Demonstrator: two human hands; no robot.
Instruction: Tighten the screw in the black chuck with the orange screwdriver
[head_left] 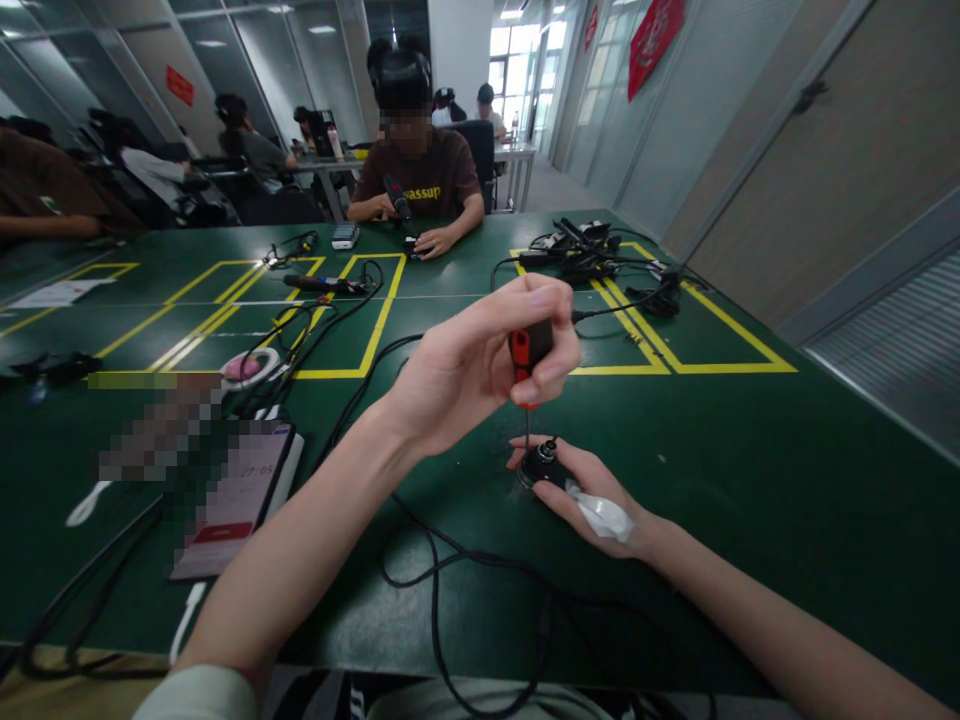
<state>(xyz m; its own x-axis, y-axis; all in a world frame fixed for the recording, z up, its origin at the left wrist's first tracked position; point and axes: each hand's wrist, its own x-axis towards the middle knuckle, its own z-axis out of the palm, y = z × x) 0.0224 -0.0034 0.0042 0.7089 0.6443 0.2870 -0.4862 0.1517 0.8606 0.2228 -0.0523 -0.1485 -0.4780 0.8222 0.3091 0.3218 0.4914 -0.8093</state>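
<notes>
In the middle of the head view my left hand (480,360) is closed around the black and red handle of a screwdriver (531,350). The screwdriver stands nearly upright, its thin shaft pointing down to a small round black part (541,462) with a metal-ringed stub on top. My right hand (589,485) grips this part from the right side, low over the green table. The tip meets the part near its left edge; the exact contact is too small to make out. A white wrapping or piece of plastic (604,515) lies at the base of my right thumb.
Black cables (457,555) loop across the green table (750,480) before me. A phone (240,500) lies at left, near a tape roll (251,368). A heap of black devices (577,250) sits at back right. Opposite, a co-worker (420,170) holds a power screwdriver (397,200).
</notes>
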